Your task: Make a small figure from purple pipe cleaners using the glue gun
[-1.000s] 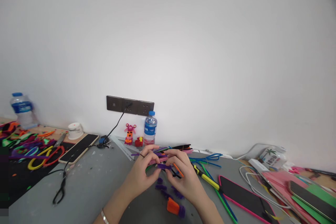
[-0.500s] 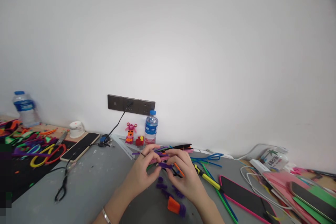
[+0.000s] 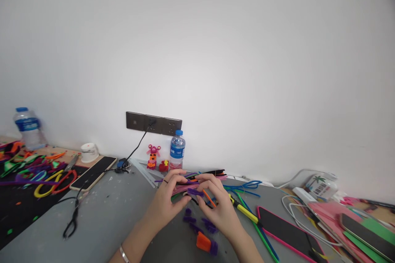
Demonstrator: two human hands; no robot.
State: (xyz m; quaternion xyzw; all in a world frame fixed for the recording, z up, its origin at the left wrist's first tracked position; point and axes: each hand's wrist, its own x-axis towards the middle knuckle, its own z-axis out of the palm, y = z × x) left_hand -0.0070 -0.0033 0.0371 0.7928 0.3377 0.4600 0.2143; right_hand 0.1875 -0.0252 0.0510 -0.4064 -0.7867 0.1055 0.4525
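Observation:
A short fuzzy purple pipe cleaner piece spans the gap between my two hands. My left hand pinches its left end with the thumb and fingertips. On the other end, the thumb and fingers of my right hand are closed. Just below them on the grey table lie several small purple pieces and an orange fuzzy piece with a purple end. Behind the fingers is a pile of pink, purple and black pipe cleaners, partly hidden by my hands.
A water bottle and a small pink-orange figure stand by the wall. Right of my hands lie a yellow cutter, blue and green pipe cleaners and a pink-cased tablet. Scissors and a phone lie left.
The purple piece has tilted slightly between my fingers, and my fingertips have shifted a little. The view has moved slightly. Things on the table stay in place.

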